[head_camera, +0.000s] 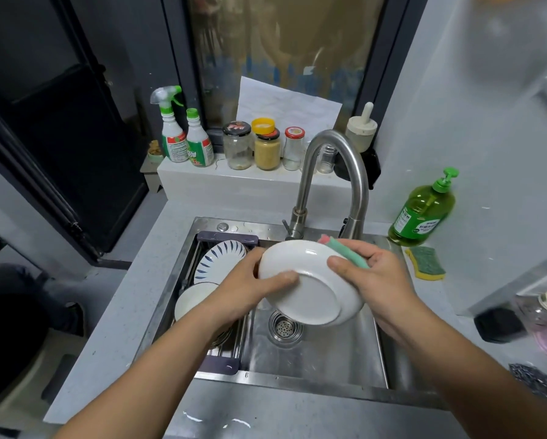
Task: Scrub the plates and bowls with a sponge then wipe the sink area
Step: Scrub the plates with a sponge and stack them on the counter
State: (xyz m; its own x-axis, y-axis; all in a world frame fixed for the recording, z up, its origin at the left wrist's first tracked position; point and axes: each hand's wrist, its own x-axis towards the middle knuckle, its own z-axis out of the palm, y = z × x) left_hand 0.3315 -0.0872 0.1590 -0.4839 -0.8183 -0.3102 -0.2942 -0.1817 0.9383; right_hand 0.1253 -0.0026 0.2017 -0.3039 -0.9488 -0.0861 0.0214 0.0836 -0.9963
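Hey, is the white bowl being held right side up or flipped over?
Flipped and tilted: the white bowl shows its base ring to the camera; left hand grips its edge, right hand holds the sponge against it.

On the white ledge (202, 182), a spray bottle (171, 134) stood at eleven o'clock, glass jars (238, 147) at twelve; a green soap bottle (422, 213) stood at two o'clock.

The sink (329, 353) is brushed steel, wet and dully shining; the tap (359, 185) the same metal, smoother, a satin finish; the bowl (310, 293) white glazed ceramic, glossy; the sponge (345, 252) soft matt foam; the worktop (123, 305) pale speckled stone, matt; the soap bottle (422, 213) clear green plastic; the jars (238, 150) glass; the scouring pad (425, 259) rough-faced.
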